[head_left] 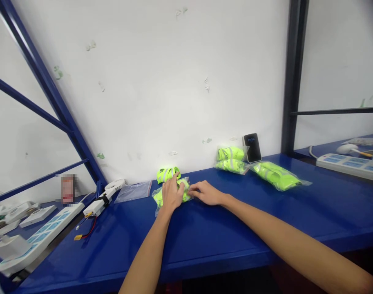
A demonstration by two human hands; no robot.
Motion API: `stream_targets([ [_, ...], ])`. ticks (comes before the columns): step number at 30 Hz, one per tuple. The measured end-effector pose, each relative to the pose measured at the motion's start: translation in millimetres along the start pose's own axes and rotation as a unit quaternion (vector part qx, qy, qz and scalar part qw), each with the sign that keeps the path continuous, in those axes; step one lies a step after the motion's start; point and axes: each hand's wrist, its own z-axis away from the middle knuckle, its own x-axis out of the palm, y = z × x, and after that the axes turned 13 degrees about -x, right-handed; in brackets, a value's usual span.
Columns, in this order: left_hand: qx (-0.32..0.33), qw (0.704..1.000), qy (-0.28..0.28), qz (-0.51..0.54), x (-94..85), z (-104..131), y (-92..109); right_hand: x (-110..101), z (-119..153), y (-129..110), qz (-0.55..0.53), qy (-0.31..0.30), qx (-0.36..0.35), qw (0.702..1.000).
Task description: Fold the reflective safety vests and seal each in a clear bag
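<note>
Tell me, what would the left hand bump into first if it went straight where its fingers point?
Probably the bright yellow-green roll, just past the bag under the left hand. Hand and roll overlap in the picture, so I can't tell whether there's a gap between them.

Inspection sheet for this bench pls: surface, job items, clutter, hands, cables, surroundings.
Surface: blue tabletop.
Job's things: bagged yellow-green bundle under the hands; rolled bundle behind it; stacked bagged bundles and a single bagged bundle to the right.
Clutter: flat plastic bag; white strapped device; dark-screened device against the wall.
Hands: left hand on the bag; right hand at its right edge, fingers bent; grip unclear.
Cables: red-and-black lead, yellow connector.
Surroundings: white wall; power strips both sides; dark post.
</note>
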Motion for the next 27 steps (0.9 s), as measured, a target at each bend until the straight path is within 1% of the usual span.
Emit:
stream_targets([
  [2,0.008,1.0,0.023,-0.007,3.2,1.1,-2.1,-4.4,1.2,6.2,0.052,0.021,0.004,0.998],
  [3,0.013,0.999,0.027,-0.01,4.7,1.3,-1.9,-5.8,1.9,9.7,0.058,0.027,0.007,0.998],
  [8,-0.003,1.0,0.02,-0.009,8.5,-1.1,1.1,-4.6,5.9,22.0,-0.014,0.067,0.039,0.997],
  [11,-0.006,1.0,0.019,-0.014,7.9,-1.9,2.0,-1.2,7.7,19.4,-0.025,0.077,0.023,0.996],
  [13,-0.006,1.0,0.018,-0.02,7.0,-0.7,3.3,0.0,7.9,14.9,-0.016,0.059,0.009,0.998],
  [15,0.003,1.0,0.014,-0.024,5.9,2.1,5.9,-0.5,7.1,10.6,-0.021,0.029,-0.003,0.999],
  [18,0.026,0.999,0.007,-0.032,2.9,7.5,10.7,-3.5,4.6,8.7,-0.063,-0.034,-0.021,0.997],
  [20,0.041,0.998,-0.003,-0.039,-1.5,9.0,13.1,-5.7,3.1,10.6,-0.1,-0.067,-0.02,0.993],
  [22,0.05,0.997,-0.041,-0.042,-8.8,5.8,14.1,-7.5,2.5,12.7,-0.133,-0.084,-0.012,0.987],
  [23,0.047,0.995,-0.072,-0.042,-13.3,1.9,14.2,-8.5,2.7,13.1,-0.143,-0.088,-0.008,0.986],
  [27,0.01,0.974,-0.226,-0.02,-28.6,-24.6,14.5,-13.1,5.0,7.6,-0.136,-0.093,0.007,0.986],
])
